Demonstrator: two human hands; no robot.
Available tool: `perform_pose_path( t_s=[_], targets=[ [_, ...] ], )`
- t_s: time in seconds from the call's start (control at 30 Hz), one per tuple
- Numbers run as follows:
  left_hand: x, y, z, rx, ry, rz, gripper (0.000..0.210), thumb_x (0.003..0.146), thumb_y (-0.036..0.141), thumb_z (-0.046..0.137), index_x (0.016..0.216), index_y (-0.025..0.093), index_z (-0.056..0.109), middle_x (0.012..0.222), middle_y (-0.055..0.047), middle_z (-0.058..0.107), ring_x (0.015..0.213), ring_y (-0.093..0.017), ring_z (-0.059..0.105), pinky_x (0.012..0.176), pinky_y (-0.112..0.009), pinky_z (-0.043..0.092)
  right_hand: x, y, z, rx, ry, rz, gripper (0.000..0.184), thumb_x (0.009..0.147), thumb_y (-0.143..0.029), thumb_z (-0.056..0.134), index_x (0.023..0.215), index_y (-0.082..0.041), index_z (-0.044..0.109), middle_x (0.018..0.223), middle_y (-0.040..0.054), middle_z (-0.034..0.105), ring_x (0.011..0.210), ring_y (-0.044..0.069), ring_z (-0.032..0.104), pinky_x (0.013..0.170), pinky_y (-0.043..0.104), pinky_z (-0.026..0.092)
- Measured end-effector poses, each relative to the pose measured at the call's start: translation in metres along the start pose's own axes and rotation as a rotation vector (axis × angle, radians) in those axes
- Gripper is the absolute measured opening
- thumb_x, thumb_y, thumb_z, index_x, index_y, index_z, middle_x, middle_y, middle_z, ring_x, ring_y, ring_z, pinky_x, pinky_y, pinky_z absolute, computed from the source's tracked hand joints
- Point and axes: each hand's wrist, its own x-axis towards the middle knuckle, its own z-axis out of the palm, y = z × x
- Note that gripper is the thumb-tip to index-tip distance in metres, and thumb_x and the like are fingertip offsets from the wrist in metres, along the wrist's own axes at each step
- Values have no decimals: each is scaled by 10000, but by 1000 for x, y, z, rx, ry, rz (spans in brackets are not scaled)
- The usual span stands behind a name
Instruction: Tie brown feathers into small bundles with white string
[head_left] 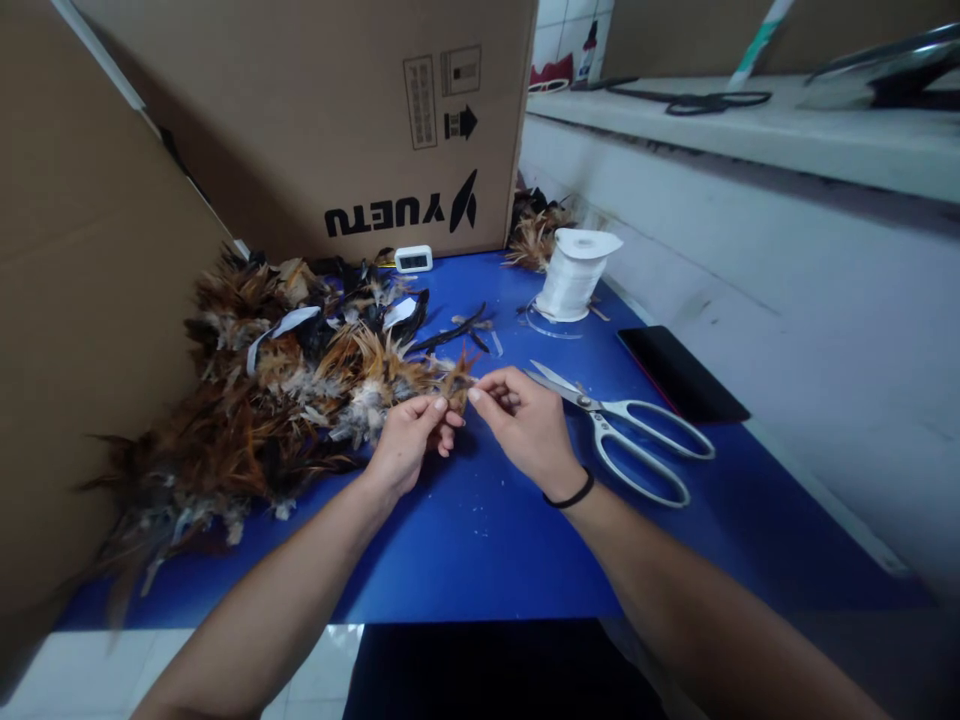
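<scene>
My left hand [411, 440] is closed in a pinch on the base of a small tuft of brown feathers [456, 378]. Right beside it, my right hand [531, 425], with a black band at the wrist, pinches the other side of that tuft; the exact grip is partly hidden by the fingers. A large heap of brown, black and grey feathers [300, 385] spreads to the left, close behind my left hand. Silver scissors [591, 404] with white handles lie just right of my right hand, blades slightly apart.
On the blue table [480, 560] stand a spool of white ribbon [574, 280] and a small white digital display [413, 260]. A dark flat device [681, 374] lies near the wall. Cardboard boxes [300, 120] close off the back and left. Black scissors [716, 102] rest on the ledge.
</scene>
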Motion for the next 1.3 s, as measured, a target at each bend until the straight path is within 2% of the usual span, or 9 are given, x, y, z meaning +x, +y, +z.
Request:
perform_pose_path(
  t_s=[0.13,0.2,0.33,0.53,0.87,0.97,1.17,1.3],
  targets=[
    [1,-2,0,-11,-4,56,283,793,369,603,698,103,614,492,19,541,410,-58,472,400,-171,386,-3,0,5,-12,-126,83,120,766,-278,591,699,-190,640,637,-4,656,556,113,570,544,232,425],
    [0,-3,0,11,-4,75,281,797,368,598,699,106,607,485,20,540,404,-61,471,398,-173,389,-3,5,9,19,-145,154,117,755,-290,601,717,-191,649,657,1,674,571,122,589,547,236,434],
    [-1,-4,1,62,8,104,284,797,380,595,698,114,595,485,21,546,401,-69,482,394,-179,401,-2,14,14,100,-117,231,148,714,-322,641,770,-186,643,666,6,673,593,137,602,558,250,454],
    [-1,-5,2,99,1,91,296,795,391,592,706,109,604,494,12,557,403,-78,500,393,-187,413,-2,11,18,345,-107,312,117,687,-276,634,690,-160,635,618,16,657,591,145,609,582,265,473],
    [-1,-8,3,269,8,168,242,839,341,523,765,128,610,488,17,572,410,-108,538,453,-232,478,-2,9,19,301,-37,316,101,669,-255,638,653,-157,615,594,8,636,551,130,576,536,239,444],
    [-2,-8,2,432,32,257,240,866,326,482,803,141,622,523,10,595,450,-119,570,489,-239,493,-2,9,21,278,-5,311,114,655,-257,643,616,-160,597,598,0,621,543,117,543,540,239,429],
    [-3,-9,-3,879,81,595,254,903,257,433,797,169,646,604,-5,627,541,-111,591,600,-234,476,-2,7,23,339,22,401,166,647,-290,656,572,-167,573,485,-49,510,443,73,403,458,219,346],
    [-2,-10,-7,1048,77,703,265,911,231,405,845,173,656,666,-28,646,601,-127,599,638,-253,466,-3,4,23,414,15,462,181,638,-302,667,571,-164,572,439,-64,459,407,59,350,414,211,287]
  ],
)
